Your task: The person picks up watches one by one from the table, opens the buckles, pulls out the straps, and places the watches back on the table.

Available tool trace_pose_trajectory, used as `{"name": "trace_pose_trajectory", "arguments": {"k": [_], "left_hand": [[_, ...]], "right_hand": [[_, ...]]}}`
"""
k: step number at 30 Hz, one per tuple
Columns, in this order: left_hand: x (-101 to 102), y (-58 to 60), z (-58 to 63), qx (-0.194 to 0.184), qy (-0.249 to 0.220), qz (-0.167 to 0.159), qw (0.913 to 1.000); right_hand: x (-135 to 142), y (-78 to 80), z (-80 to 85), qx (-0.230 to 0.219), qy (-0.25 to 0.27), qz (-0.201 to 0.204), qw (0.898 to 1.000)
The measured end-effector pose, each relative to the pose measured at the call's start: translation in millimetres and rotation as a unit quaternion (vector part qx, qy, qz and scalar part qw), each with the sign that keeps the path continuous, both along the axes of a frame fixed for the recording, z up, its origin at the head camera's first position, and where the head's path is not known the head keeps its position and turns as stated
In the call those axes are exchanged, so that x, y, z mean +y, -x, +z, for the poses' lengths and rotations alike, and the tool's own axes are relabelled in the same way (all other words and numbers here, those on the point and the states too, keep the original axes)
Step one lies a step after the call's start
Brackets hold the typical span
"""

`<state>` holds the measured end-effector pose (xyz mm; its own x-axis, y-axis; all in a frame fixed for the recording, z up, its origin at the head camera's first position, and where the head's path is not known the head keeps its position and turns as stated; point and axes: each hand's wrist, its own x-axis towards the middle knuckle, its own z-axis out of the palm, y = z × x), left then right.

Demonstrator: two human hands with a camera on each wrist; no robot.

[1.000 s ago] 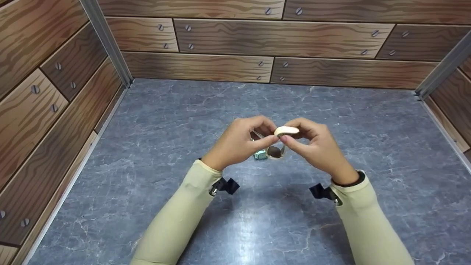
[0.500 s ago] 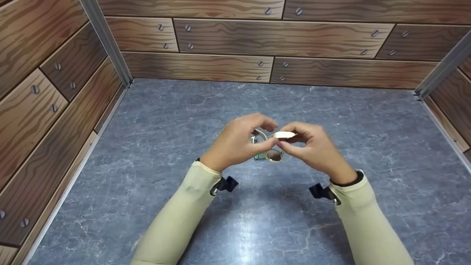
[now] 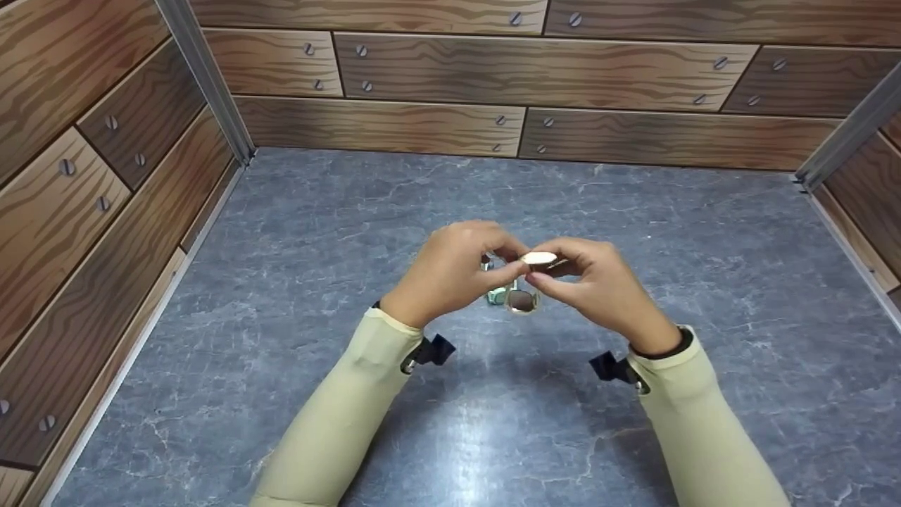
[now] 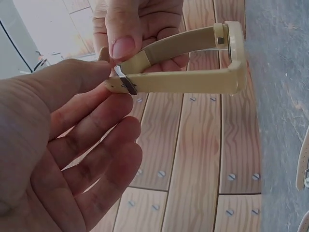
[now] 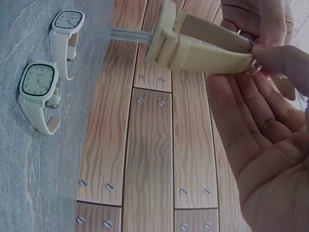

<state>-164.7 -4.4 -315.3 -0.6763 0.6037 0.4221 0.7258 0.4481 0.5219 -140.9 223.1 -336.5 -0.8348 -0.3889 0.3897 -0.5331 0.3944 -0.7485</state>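
Note:
A cream-strapped wristwatch is held up in the air between both hands, its strap looped through the metal buckle. Its case hangs below the fingers, toward the table. My left hand pinches the strap at the buckle between thumb and forefinger, the other fingers loosely bent. From the opposite side, my right hand pinches the strap ends by the buckle. A pale green watch and a white watch lie on the table beyond; in the head view the left hand partly hides them.
The table is a grey-blue marbled surface. Wood-patterned panels wall it at the back and both sides, with grey metal posts in the corners. A small black wrist mount sticks out from each sleeve.
My left forefinger lifted off the strap half a second ago and is now back on it. The hanging case has swung slightly left and toward me. The right hand keeps its pinch, dipping slightly.

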Motion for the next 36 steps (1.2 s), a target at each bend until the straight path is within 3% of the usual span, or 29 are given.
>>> {"name": "trace_pose_trajectory", "arguments": {"k": [6,11,17,21,29,33,36], "left_hand": [[-0.3,2.3,-1.6,-0.075,-0.084,-0.015,0.9935],[-0.2,5.4,-4.4,-0.154,-0.175,-0.043,0.9715],[0.4,6.6,-4.4,-0.196,-0.23,-0.048,0.9521],[2.4,5.6,-3.7,-0.209,-0.241,-0.042,0.9468],[5.8,2.2,-3.3,-0.19,-0.237,-0.027,0.9524],[7.6,1.5,-4.3,-0.18,-0.243,-0.029,0.9527],[9.7,0.4,-5.2,-0.19,-0.253,-0.035,0.948]], "right_hand": [[0.4,-0.3,0.5,0.007,0.009,0.006,1.0],[1.0,-0.9,2.0,0.025,0.027,0.02,0.999],[1.4,-0.3,2.9,0.02,0.055,0.019,0.998],[2.2,0.7,2.2,0.034,0.052,0.013,0.998],[0.0,-0.2,1.8,0.126,-0.011,0.005,0.992],[-0.8,-1.4,1.3,0.183,-0.056,-0.015,0.981],[-2.8,-1.6,1.0,0.245,-0.093,-0.035,0.964]]}}
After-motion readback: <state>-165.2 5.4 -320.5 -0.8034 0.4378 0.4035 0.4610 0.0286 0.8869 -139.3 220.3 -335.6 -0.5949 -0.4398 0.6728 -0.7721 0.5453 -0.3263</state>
